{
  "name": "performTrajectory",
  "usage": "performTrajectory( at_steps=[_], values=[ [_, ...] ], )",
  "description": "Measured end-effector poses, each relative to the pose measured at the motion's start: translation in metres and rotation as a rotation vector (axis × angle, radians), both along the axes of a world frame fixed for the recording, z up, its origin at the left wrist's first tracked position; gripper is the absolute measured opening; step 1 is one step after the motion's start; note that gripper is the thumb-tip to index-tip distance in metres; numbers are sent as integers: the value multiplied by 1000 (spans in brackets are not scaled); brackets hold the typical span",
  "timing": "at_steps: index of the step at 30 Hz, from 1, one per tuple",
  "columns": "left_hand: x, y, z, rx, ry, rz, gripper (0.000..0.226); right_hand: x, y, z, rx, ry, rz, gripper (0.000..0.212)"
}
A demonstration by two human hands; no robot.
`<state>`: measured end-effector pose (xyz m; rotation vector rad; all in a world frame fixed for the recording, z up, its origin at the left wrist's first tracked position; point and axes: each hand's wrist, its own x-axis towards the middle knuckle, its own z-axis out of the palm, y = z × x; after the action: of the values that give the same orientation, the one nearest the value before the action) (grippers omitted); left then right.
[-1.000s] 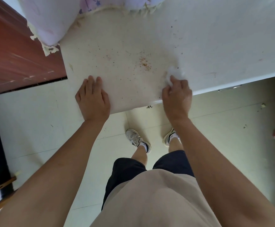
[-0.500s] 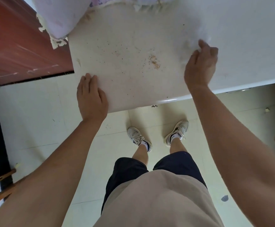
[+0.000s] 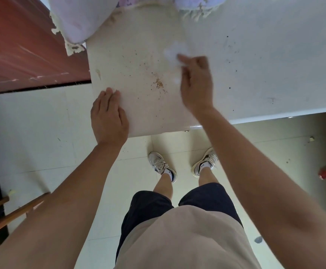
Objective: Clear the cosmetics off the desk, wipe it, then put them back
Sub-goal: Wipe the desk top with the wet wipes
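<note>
I see my right grip (image 3: 196, 84) pinching a crumpled, blurred white tissue (image 3: 172, 53) that pokes out past its fingertips, against the desk (image 3: 255, 65) near brown crumbs (image 3: 159, 83). My left grip (image 3: 108, 115) lies flat on the desk's corner, fingers together.

Pale tiled floor (image 3: 32, 133), reddish-brown wooden panel (image 3: 22, 55) at left, evenly lit

I see soft even light, desk (image 3: 255, 65) top washed pale, motion blur on right hand (image 3: 196, 82) and tissue (image 3: 172, 53), wide-angle bending at edges.
</note>
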<state>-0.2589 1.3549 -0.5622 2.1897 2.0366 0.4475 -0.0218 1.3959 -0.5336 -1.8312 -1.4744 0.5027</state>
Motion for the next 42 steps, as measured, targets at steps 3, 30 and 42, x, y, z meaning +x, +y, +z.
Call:
performTrajectory(
  at_steps=[3,30,42],
  values=[
    [-1,-1,-2,6,24,-11,44,47,26,-2,-24,-85,-310,39],
    [-12,4,-1,-59,56,-105,43,-31,89,-2,-287,-378,55,50],
    [-14,14,-2,-32,22,-111,40,37,104,8,-352,-216,-201,43]
  ],
)
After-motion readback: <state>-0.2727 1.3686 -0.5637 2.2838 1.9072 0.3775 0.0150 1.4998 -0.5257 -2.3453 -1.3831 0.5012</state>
